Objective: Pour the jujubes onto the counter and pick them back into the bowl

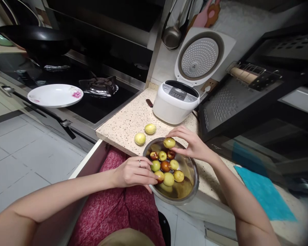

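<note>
A steel bowl [192,174] holding water and several green and reddish jujubes [168,178] sits at the counter's front edge. My left hand [133,172] grips the bowl's near-left rim, its fingertips touching a jujube inside. My right hand [192,141] hovers over the bowl's far side, fingers pinched on a green jujube [169,142]. Two more green jujubes [140,138] lie on the speckled counter [125,124] just left of the bowl.
A white rice cooker [175,102] stands open behind the bowl. A gas stove [100,85] with a white plate [55,95] and a black pan [33,37] lies to the left. A dark oven [246,102] and a blue cloth [264,194] are on the right.
</note>
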{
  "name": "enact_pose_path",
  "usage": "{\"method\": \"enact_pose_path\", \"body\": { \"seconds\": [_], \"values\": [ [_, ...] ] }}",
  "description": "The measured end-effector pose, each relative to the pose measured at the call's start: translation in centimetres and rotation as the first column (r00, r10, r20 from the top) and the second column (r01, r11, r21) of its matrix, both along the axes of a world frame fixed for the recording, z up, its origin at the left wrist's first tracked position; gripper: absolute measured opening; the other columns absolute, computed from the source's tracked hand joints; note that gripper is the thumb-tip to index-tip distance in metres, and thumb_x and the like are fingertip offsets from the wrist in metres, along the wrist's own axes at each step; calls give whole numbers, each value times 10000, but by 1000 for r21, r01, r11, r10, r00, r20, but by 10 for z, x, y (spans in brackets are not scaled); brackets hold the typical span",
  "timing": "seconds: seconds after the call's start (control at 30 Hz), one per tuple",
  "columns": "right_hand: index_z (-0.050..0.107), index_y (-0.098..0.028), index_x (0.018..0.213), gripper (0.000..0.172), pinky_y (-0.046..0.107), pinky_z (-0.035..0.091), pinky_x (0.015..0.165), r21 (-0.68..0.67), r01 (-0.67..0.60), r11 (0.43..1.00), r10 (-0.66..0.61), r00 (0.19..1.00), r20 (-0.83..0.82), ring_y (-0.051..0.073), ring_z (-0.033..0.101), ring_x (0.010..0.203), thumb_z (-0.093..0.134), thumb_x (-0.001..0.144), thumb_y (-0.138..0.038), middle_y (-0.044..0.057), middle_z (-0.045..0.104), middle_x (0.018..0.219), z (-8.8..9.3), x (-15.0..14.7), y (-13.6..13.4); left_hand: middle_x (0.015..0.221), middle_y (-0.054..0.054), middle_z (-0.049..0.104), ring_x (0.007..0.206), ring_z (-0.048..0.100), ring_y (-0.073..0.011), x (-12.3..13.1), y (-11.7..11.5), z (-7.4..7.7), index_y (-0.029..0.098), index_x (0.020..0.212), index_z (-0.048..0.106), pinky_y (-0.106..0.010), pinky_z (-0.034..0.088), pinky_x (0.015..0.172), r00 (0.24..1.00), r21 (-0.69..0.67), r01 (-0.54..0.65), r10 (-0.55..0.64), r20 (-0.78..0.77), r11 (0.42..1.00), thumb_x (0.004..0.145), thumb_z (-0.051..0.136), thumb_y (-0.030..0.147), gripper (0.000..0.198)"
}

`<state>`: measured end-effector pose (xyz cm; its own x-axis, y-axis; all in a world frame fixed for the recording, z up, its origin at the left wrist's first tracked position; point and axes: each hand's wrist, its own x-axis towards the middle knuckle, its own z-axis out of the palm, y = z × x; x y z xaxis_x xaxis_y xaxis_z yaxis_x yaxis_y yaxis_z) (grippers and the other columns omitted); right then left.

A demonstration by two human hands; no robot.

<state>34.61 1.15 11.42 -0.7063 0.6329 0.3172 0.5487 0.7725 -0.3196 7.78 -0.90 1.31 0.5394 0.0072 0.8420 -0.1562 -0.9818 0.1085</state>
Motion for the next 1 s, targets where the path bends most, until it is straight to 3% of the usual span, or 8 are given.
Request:
{"method": "enact_pose_path", "body": {
  "seconds": [0.3,0.57,0.77,0.9,1.0],
  "values": [
    [601,-227,1145,277,407,503,919,-80,114,990,-122,988,-93,251,609,1024,673,877,-221,77,663,1070,-23,24,-26,957,-43,813,786,735,-126,1,0,-3,133,1037,727,-323,625,856,1000,-3,-22,22,-22,1000,1011,586,330,244],
    [570,-237,1206,392,420,440,999,-165,92,982,-87,996,38,258,586,1109,668,831,-176,65,666,1181,-36,30,-35,992,-50,810,806,745,-138,0,1,-6,146,1115,722,-346,637,867,998,-17,-32,31,-47,999,1011,589,308,234],
    [576,-247,1204,388,414,424,1016,-163,95,982,-92,995,31,254,567,1130,675,832,-195,54,668,1179,-36,31,-37,998,-36,810,828,756,-142,1,2,-2,167,1134,716,-334,645,855,998,-15,-31,30,-55,999,984,634,341,244],
    [591,-224,1143,318,434,422,999,-123,169,978,-157,983,94,265,573,1095,684,839,-233,74,667,1140,-32,35,-37,987,-29,812,829,759,-142,1,2,0,170,1120,715,-337,643,850,997,3,-32,32,-65,999,1003,604,340,234],
    [595,-231,1205,326,445,410,1005,-103,148,984,-133,981,140,261,573,1096,655,885,-241,77,670,1149,-28,38,-37,987,-31,813,828,759,-145,0,3,0,168,1118,714,-343,645,844,998,12,-27,28,-63,1000,1007,596,333,231]
  ]
}}
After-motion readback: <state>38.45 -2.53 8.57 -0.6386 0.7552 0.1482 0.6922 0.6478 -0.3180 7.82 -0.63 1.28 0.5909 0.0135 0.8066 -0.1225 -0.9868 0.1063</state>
